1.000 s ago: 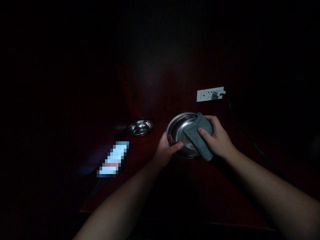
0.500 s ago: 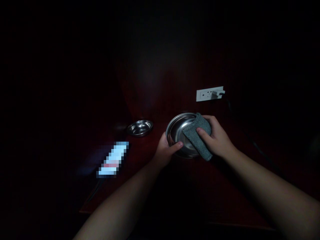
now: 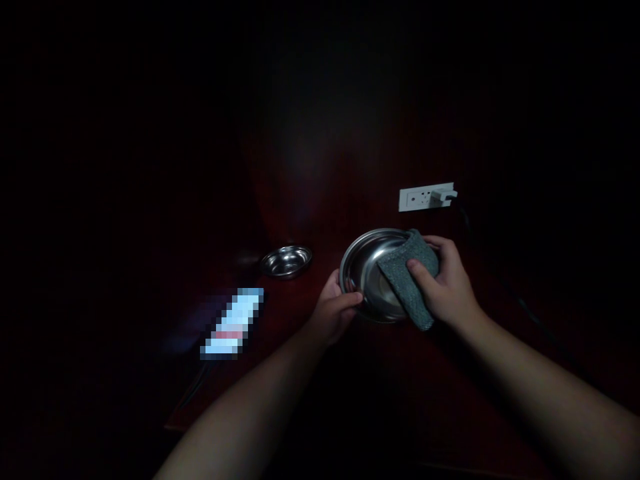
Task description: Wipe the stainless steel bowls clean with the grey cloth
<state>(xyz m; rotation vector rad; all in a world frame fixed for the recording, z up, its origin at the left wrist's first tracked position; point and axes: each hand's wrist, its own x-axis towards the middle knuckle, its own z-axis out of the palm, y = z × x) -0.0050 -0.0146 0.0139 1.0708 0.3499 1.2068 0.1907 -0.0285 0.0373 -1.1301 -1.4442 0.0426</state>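
Left grip point(image 3: 334, 313) clamps the bowl point(image 3: 367, 267) at left; right grip point(image 3: 450, 287) holds the cloth point(image 3: 411, 277) over its right rim. A second dish point(image 3: 287, 262) rests left on the bench point(image 3: 293, 303).

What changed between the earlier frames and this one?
The left hand's thumb has slid back slightly toward the rim of the large bowl; the view shifted a little. The right hand keeps its grip on the cloth. Small bowl, glowing screen and wall socket stayed put.
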